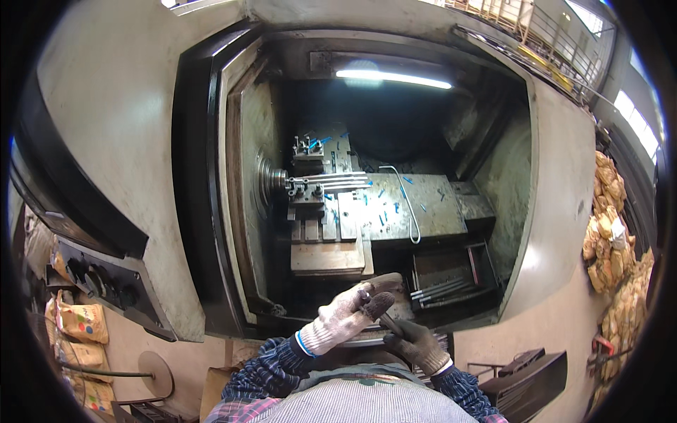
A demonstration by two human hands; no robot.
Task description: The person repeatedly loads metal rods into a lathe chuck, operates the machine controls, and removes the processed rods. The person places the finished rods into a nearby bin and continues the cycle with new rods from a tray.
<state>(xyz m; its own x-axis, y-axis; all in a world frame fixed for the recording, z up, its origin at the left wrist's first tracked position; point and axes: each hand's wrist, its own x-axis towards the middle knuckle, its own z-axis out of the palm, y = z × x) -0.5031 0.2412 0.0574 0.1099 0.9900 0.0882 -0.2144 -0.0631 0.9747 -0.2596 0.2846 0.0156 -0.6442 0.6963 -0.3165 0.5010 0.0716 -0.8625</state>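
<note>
Both hands wear work gloves and meet in front of the open lathe. My left hand (337, 321), in a white glove with dark-soiled fingers, is closed with its fingers curled around the upper end of a short grey metal rod (388, 322). My right hand (421, 347), in a darker glove, grips the rod's lower end. Much of the rod is hidden by the gloves. Just beyond the hands, a dark metal tray (471, 276) holds several slim metal rods (438, 289). Deeper in the machine are the chuck (273, 180) and two tool holders (307, 194) on the slide.
A bent hook rod (411, 204) lies on the metal bed (437, 218) among blue chips. The door frame (211, 183) bounds the opening at left, above a control panel (99, 282). Filled sacks (605, 233) are piled at right; a dark metal stand (529, 384) is lower right.
</note>
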